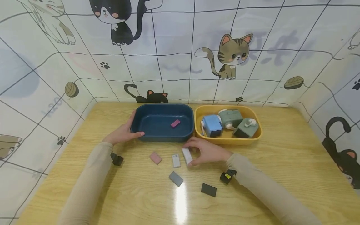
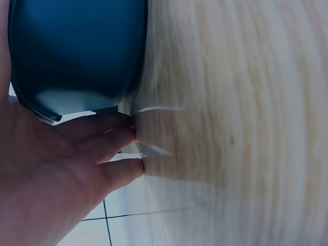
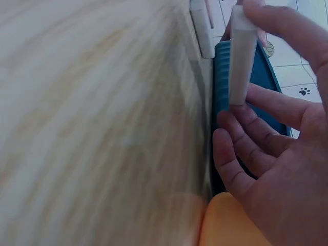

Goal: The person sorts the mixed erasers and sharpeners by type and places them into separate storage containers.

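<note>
At the left end of a dark blue bin (image 1: 163,137), my left hand (image 1: 123,132) holds the corner, its thumb along the front side and its fingers around the end. In the left wrist view, the fingertips (image 2: 134,166) reach down to the tabletop beside the bin. A white rectangular block (image 1: 187,156) is pinched between the thumb and fingers of my right hand (image 1: 206,151), in front of the bin. The right wrist view shows the white block (image 3: 242,61) held at both ends. A small magenta block (image 1: 175,123) lies inside the blue bin.
Beside the right hand lie a small white piece with dark dots (image 1: 176,160), a pink block (image 1: 156,158), a grey one (image 1: 176,179) and a black one (image 1: 209,190). A yellow bin (image 1: 233,141) holds boxy blue and green things with white fittings. Cat-print sheeting stands behind.
</note>
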